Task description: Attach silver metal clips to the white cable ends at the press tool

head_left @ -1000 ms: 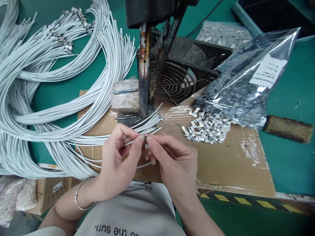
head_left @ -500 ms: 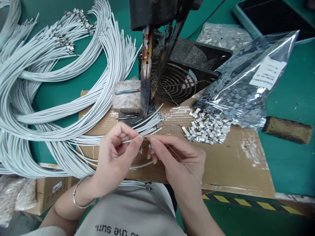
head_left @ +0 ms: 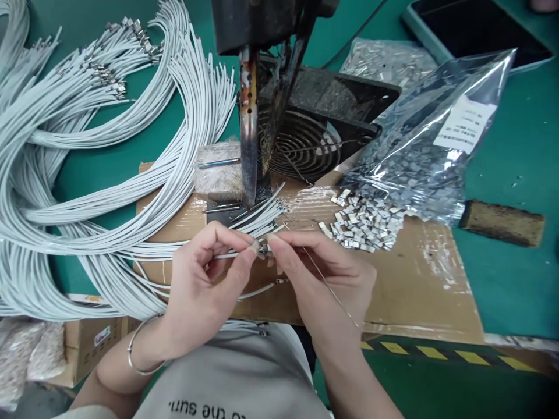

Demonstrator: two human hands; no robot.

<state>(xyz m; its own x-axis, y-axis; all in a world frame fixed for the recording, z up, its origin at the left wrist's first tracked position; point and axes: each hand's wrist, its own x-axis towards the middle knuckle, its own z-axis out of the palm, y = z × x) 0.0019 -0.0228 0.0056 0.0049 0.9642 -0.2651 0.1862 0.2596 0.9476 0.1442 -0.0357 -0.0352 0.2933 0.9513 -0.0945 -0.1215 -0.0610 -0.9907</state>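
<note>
My left hand pinches a white cable just behind its end, thumb against forefinger. Facing it, nearly touching, is my right hand, its thumb and forefinger closed on a small metal clip at the cable's tip. How far the clip sits on the cable is hidden by the fingertips. A thin solder wire runs across the right hand, also held in it. Just above the hands, more cable ends lie fanned out beneath the soldering iron. Below the fingers lies a cable with a metal end.
Loose metal clips are heaped to the right beside an open plastic bag. A black fan stands behind the iron. Thick bundles of white cables cover the left. A brown sponge and a phone lie right on the table.
My fingertips have come closer together at the cable end, and the metal clip now shows between them. My right hand has shifted slightly rightward. The whole view has moved a little.
</note>
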